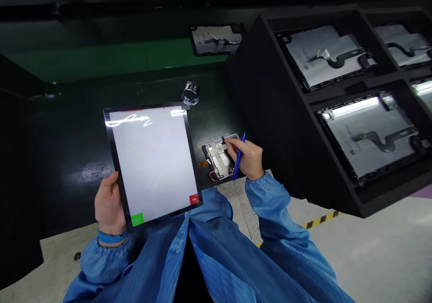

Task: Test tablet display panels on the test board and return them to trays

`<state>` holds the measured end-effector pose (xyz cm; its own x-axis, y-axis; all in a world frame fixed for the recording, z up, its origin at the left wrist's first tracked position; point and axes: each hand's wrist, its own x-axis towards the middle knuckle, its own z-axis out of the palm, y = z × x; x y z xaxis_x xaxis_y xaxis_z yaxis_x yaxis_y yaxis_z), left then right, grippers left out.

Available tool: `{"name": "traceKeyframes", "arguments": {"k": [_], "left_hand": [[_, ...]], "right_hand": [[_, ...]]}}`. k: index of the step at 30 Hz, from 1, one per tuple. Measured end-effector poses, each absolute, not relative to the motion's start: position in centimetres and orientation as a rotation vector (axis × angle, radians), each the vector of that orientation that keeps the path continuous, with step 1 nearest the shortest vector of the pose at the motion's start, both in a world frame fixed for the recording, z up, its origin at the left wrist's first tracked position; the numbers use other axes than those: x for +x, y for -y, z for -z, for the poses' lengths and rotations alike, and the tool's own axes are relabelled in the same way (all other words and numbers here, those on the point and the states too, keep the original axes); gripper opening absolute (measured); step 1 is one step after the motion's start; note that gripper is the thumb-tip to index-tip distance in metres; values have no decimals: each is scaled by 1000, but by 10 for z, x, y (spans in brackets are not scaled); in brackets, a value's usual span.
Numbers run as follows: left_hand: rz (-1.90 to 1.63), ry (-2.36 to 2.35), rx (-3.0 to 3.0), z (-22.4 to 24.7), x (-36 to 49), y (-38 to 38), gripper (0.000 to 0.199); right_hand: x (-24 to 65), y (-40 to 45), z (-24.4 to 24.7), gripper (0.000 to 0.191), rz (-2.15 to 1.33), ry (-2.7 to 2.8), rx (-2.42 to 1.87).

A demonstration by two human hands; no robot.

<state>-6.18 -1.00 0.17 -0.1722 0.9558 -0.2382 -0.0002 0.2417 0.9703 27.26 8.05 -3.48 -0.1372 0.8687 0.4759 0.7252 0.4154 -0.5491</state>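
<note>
The left hand (110, 204) clasps the near-left edge of a tablet (153, 163), thumb at the rim, while the right hand (248, 157) carries a blue pen (239, 156) across its fingers, thumb and index fingertips meeting at the far edge of a circuit board (220, 160). Whether those fingertips grip a part cannot be told. The board lies at nine o'clock from the right hand, by far the nearer, and at two o'clock from the left. With the hand covering one side, its long axis is unclear; the tablet's runs twelve to six, leaning towards eleven. A chrome tally counter (191, 92) sits at one o'clock from the tablet's middle. At two o'clock from the right hand, a black compartmented rack (286, 132) holds display panels (317, 46).
</note>
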Motion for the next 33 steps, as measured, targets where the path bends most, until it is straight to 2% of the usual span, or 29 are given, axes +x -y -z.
{"name": "traceKeyframes", "arguments": {"k": [2, 4, 7, 10, 12, 14, 16, 18, 20, 22, 24, 30, 33], "left_hand": [[-1226, -1414, 921, -6, -57, 8, 34], [-1287, -1327, 826, -11, -53, 8, 38], [-1186, -1358, 773, -20, -53, 13, 28], [-959, -1521, 1115, -35, -59, 11, 18], [-882, -1421, 1505, -46, -61, 5, 15], [-906, -1234, 1868, -54, -61, -3, 24], [-953, -1140, 2167, -58, -62, -7, 36], [-935, -1124, 2408, -57, -67, -8, 48], [-835, -1080, 2599, -52, -74, -9, 57], [-735, -1025, 2729, -45, -84, -11, 61], [-707, -1023, 2775, -38, -93, -15, 59], [-687, -1219, 2649, -16, -109, -28, 52], [-567, -1311, 2632, -7, -114, -32, 51]], "right_hand": [[257, -71, 23, 19, -385, 1827, -1332], [236, -61, 8, 26, -739, 1744, -1223], [212, -55, -13, 33, -1104, 1751, -1037], [206, -60, -25, 35, -1006, 1835, -878], [211, -66, -30, 22, -814, 1897, -632], [217, -73, -32, 12, -553, 1949, -410], [221, -82, -35, 29, -338, 1978, -377], [222, -93, -36, 54, -297, 1998, -547], [219, -104, -35, 75, -446, 1995, -715], [213, -114, -30, 83, -688, 1971, -725], [208, -120, -23, 77, -902, 1923, -692], [213, -121, -13, 36, -1299, 1628, -835], [218, -117, -15, 36, -1480, 1549, -731]]}}
